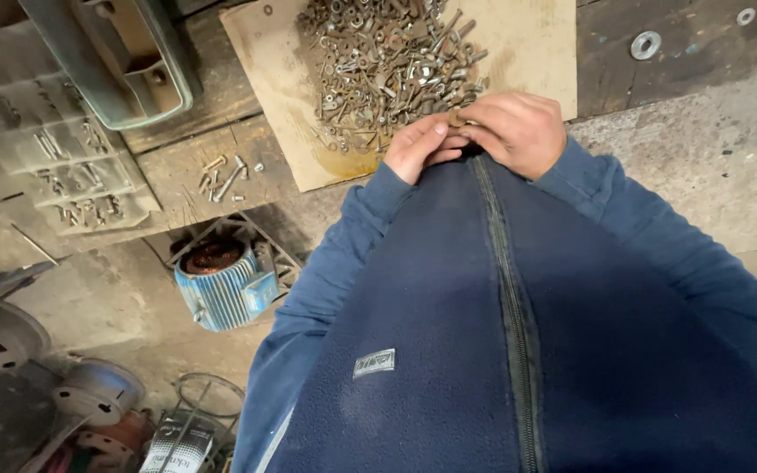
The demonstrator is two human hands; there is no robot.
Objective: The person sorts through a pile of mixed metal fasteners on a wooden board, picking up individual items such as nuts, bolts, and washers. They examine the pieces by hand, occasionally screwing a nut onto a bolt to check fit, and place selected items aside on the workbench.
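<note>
My left hand (422,144) and my right hand (519,130) meet just above my dark blue zipped jacket. Their fingers pinch a small rusty metal piece (459,117) between them; its exact shape is too small to tell. Right behind the hands lies a heap of rusty bolts, nuts and washers (387,61) on a light wooden board (527,44). The board rests on a worn dark workbench (221,158).
A few loose bolts (223,175) lie on the bench left of the board. A green metal housing (124,61) stands at the upper left. Two washers (647,44) lie at the upper right. Below the bench stands a blue electric motor (221,285), with wheels and scrap on the floor.
</note>
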